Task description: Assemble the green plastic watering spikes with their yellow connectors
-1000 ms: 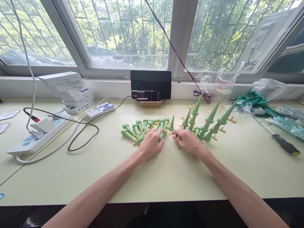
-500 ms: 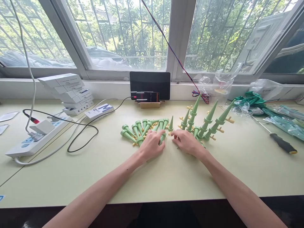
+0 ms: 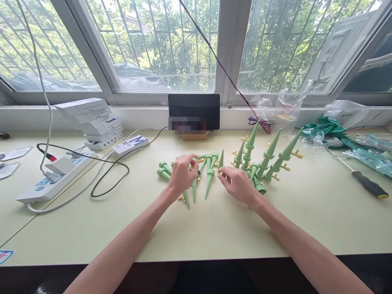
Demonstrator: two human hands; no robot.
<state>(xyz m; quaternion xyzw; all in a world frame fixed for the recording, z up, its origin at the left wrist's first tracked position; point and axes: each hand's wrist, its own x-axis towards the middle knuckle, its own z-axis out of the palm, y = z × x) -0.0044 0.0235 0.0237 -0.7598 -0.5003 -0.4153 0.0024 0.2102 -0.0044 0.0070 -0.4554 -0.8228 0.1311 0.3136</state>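
Green cone-shaped plant watering spikes (image 3: 210,181) with yellow valves lie in a loose pile at the middle of the table. My left hand (image 3: 183,173) is over this pile, fingers curled down; whatever they hold is hidden. A single spike (image 3: 221,157) points upward to the right of the pile. My right hand (image 3: 238,183) has its bent fingertips at the base of that spike, which the hand partly covers. Just beyond the right hand, several stacks of nested spikes (image 3: 269,157) stand tilted or upright, and another spike (image 3: 259,185) lies beside the wrist.
A phone on a wooden stand (image 3: 194,135) is in front of a dark tablet (image 3: 211,110). White boxes (image 3: 96,118) and a power strip (image 3: 58,175) with cables are at left. A screwdriver (image 3: 369,184) and plastic bags (image 3: 329,132) lie at right.
My left hand has moved left and slightly up over the pile, uncovering spikes that point toward me. My right hand has shifted only slightly.
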